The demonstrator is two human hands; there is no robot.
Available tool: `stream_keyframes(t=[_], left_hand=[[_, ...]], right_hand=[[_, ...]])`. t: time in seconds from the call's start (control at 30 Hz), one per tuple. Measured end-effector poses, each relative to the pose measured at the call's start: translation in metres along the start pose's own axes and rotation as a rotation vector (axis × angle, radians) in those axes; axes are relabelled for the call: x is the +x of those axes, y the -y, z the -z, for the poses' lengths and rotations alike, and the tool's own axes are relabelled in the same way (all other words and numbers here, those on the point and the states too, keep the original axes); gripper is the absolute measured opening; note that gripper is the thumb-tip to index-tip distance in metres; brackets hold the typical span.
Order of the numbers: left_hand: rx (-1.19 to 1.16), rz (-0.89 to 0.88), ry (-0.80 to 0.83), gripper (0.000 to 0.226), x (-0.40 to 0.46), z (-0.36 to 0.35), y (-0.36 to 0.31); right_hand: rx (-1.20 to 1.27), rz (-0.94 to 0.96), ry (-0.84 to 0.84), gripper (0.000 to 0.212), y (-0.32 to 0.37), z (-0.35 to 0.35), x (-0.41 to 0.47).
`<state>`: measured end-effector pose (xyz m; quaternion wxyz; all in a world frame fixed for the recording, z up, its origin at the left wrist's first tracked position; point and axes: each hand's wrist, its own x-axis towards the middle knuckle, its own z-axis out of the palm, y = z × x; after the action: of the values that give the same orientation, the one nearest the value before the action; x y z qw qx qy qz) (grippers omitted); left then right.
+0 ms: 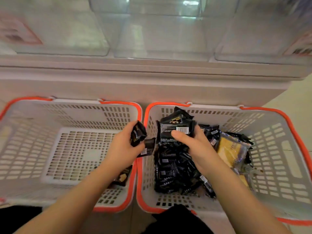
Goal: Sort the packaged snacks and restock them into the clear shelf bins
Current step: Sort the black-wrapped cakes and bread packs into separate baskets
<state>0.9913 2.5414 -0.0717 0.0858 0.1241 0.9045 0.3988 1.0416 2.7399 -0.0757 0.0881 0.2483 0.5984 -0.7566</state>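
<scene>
Pale floor (290,102); left basket (25,149), right basket (278,166) side by side; shelf bins (160,34) above

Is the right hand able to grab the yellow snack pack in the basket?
Probably yes. The yellow pack lies uncovered on top, just beside the right hand in the same basket. But that hand already grips a black packet, so it would need to let go first.
</scene>
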Motion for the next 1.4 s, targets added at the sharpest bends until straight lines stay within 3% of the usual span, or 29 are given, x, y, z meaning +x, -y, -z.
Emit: stream_keyframes(t=[0.07, 0.2, 0.3, 0.37, 0.43, 0.53, 0.63, 0.77, 0.9, 1.0, 1.07, 1.17, 1.3, 1.4], left_hand=[[-0.005, 0.081, -0.126, 0.043, -0.016, 0.024, 0.019], [-0.017, 0.309, -0.242, 0.037, -0.042, 0.053, 0.066], [-0.005, 0.385, -0.265, 0.04, -0.057, 0.058, 0.089], [0.012, 0.414, -0.156, 0.043, -0.065, 0.054, 0.1], [0.029, 0.39, 0.093, 0.043, -0.072, 0.048, 0.109], [0.042, 0.356, 0.376, 0.049, -0.08, 0.039, 0.117], [0.119, 0.363, 0.44, 0.064, -0.084, 0.031, 0.12], [0.216, 0.299, 0.477, 0.073, -0.081, 0.026, 0.11], [0.271, -0.05, 0.245, 0.048, -0.071, 0.015, 0.068], [0.232, -0.318, 0.28, 0.032, -0.062, -0.007, 0.035], [0.247, -0.397, 0.367, 0.03, -0.053, -0.032, 0.02], [0.341, -0.347, 0.548, 0.032, -0.037, -0.077, 0.012], [0.619, -0.084, 0.854, 0.038, -0.022, -0.132, 0.016], [0.685, 0.092, 0.929, 0.049, -0.018, -0.159, 0.023]], right_hand=[[-0.272, 0.061, 0.083, 0.053, 0.013, -0.035, 0.004], [-1.085, 0.298, 0.326, 0.073, 0.014, -0.099, 0.014], [-1.371, 0.311, 0.494, 0.084, 0.003, -0.132, 0.018], [-1.45, 0.269, 0.549, 0.086, -0.005, -0.146, 0.02], [-1.533, 0.221, 0.596, 0.085, -0.011, -0.151, 0.018], [-1.514, 0.241, 0.595, 0.068, -0.007, -0.139, 0.009], [-1.415, 0.292, 0.485, 0.043, 0.008, -0.111, 0.004], [-1.231, 0.261, 0.178, 0.024, 0.001, -0.05, 0.002], [-1.25, 0.022, 0.125, 0.022, -0.04, 0.013, -0.001], [-1.26, -0.105, 0.063, 0.023, -0.069, 0.045, -0.003], [-1.274, -0.17, 0.041, 0.025, -0.087, 0.062, -0.005], [-1.324, -0.237, 0.183, 0.036, -0.116, 0.079, -0.006], [-1.391, -0.22, 0.301, 0.061, -0.132, 0.083, 0.007], [-1.619, -0.16, 0.362, 0.067, -0.14, 0.076, 0.019]])
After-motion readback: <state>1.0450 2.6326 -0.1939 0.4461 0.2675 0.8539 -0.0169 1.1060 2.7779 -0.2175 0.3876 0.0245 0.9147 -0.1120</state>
